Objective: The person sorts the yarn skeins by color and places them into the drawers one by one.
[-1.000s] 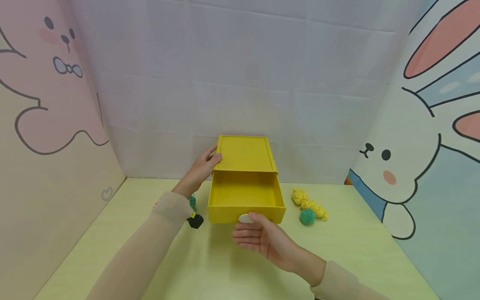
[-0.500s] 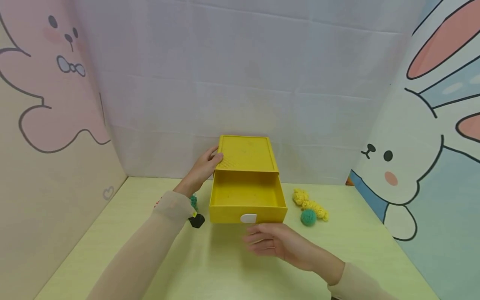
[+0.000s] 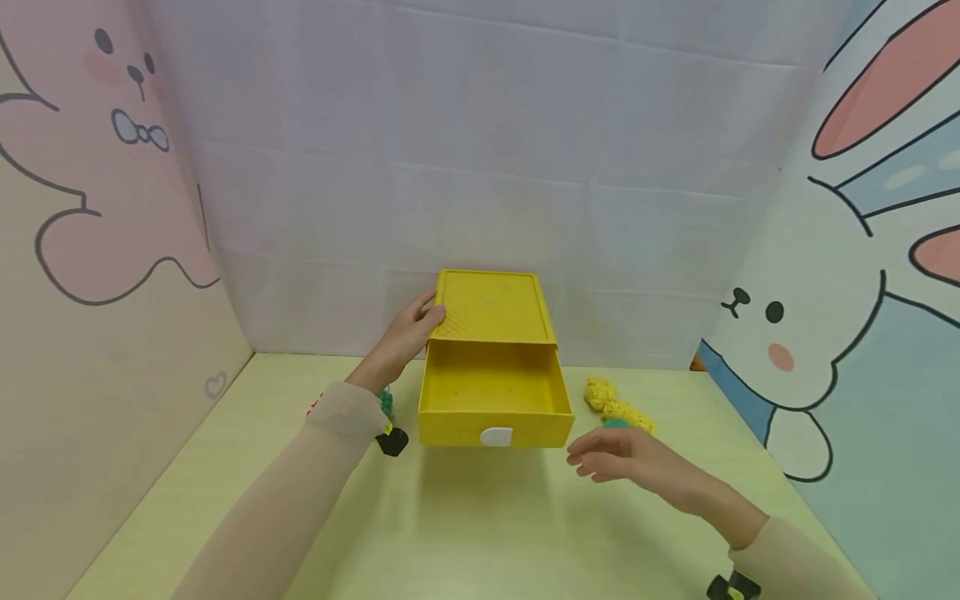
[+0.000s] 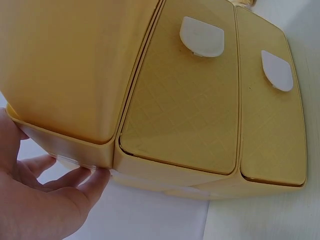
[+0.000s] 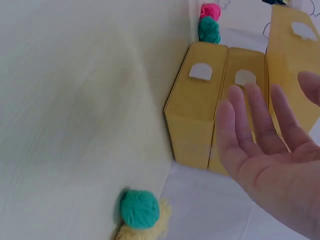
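Yellow box (image 3: 495, 304) in grip of left hand (image 3: 401, 340), right hand (image 3: 645, 462) (loose-fingered, empty) now off handle (image 3: 496, 437)

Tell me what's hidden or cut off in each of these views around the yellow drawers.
Head view: the green ball, mostly hidden behind the right hand.
Head view: the teal yarn, partly behind the left sleeve.
Head view: fronts of the two lower drawers, hidden under the open drawer.
Left wrist view: the open drawer's front, cut off by the top edge.
Right wrist view: the thumb, cut off by the right edge.
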A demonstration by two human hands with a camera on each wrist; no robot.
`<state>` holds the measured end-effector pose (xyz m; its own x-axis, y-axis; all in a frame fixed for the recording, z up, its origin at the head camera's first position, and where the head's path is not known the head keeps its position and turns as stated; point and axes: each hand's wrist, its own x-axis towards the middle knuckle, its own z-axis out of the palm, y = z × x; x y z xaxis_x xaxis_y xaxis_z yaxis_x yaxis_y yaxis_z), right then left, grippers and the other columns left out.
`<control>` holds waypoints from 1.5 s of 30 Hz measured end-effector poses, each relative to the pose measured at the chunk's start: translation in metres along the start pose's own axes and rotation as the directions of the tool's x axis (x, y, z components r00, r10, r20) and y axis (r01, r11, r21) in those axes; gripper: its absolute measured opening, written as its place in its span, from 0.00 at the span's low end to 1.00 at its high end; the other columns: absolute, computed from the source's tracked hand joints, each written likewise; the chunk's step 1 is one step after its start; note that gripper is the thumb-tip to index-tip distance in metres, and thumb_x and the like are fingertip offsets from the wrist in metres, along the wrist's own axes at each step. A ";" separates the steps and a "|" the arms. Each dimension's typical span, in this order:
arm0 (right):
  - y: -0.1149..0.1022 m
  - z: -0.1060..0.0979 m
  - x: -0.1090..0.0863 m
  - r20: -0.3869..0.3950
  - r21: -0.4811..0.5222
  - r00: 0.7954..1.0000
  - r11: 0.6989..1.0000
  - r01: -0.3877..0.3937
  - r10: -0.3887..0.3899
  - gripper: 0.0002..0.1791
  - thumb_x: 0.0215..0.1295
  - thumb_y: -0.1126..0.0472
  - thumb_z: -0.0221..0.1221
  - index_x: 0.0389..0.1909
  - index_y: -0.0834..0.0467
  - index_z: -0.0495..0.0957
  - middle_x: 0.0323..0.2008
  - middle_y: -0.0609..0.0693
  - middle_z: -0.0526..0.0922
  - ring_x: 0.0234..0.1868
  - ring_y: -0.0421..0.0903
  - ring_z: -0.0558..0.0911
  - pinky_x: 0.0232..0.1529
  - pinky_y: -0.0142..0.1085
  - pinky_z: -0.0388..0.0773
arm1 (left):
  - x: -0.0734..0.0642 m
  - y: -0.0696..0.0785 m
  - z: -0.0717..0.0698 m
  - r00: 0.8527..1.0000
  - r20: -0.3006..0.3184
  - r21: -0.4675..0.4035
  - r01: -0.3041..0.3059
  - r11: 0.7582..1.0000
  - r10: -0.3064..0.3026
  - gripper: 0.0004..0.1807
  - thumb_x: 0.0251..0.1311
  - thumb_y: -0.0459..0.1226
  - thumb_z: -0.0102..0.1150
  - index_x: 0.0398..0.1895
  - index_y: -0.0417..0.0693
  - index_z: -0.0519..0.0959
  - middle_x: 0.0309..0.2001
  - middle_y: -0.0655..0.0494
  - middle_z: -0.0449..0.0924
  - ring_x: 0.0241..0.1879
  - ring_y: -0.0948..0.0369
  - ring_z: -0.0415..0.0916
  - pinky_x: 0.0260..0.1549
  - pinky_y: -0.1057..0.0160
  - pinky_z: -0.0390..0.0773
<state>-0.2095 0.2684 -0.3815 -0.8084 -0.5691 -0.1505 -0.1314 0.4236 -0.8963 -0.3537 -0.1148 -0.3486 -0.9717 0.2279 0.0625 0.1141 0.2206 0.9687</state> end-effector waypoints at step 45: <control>0.094 -0.054 0.043 -0.254 -0.669 0.959 0.739 -0.077 -0.129 0.26 0.61 0.63 0.76 0.59 0.69 0.83 0.50 0.59 0.87 0.49 0.54 0.84 0.53 0.56 0.82 | -0.002 0.001 0.001 1.000 -0.012 0.003 -0.004 1.000 0.004 0.34 0.85 0.53 0.44 0.88 0.63 0.51 0.79 0.46 0.64 0.73 0.46 0.69 0.75 0.40 0.66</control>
<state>-0.2877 0.3220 -0.4498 -0.9035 -0.4215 0.0776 -0.4185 0.8288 -0.3713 -0.3517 -0.1140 -0.3476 -0.9737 0.2170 0.0692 0.1185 0.2230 0.9676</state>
